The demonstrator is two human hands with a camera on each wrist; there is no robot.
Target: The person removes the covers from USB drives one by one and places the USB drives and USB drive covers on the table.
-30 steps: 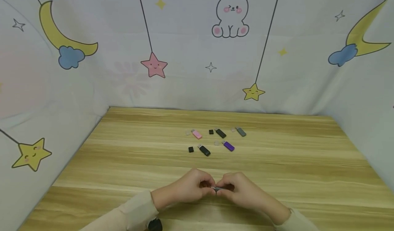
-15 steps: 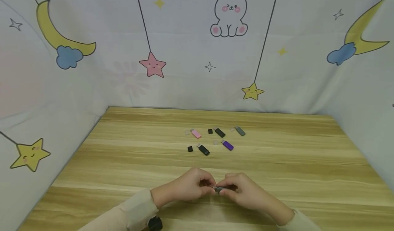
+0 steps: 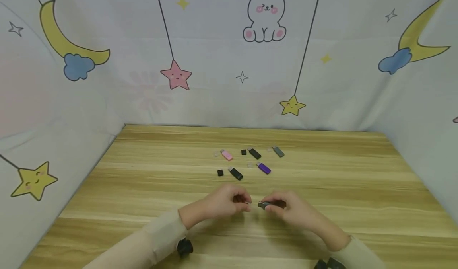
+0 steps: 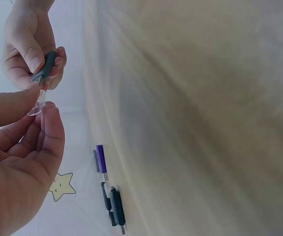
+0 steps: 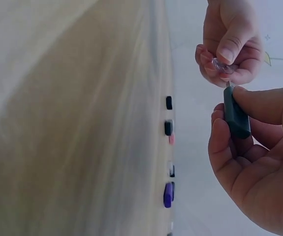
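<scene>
My left hand (image 3: 227,200) pinches a small clear cap (image 4: 37,105) between thumb and fingers. Opposite it, my right hand (image 3: 297,211) holds a dark grey-green USB stick (image 5: 237,115) by its body. The stick's bare metal plug (image 3: 261,204) points left toward the cap, and a narrow gap parts the two in the head view. Both hands are raised over the wooden table (image 3: 150,173), near its front middle.
Beyond the hands lie several uncapped USB sticks: pink (image 3: 227,154), black (image 3: 255,153), grey (image 3: 278,151), another black (image 3: 235,173) and purple (image 3: 264,168). A loose cap sits beside each, such as the black cap (image 3: 220,172). Printed cloth walls (image 3: 214,102) enclose the table.
The clear cap and the USB stick have come apart. My right hand has moved right with the stick, and both hands have risen a little. The sticks on the table stay put.
</scene>
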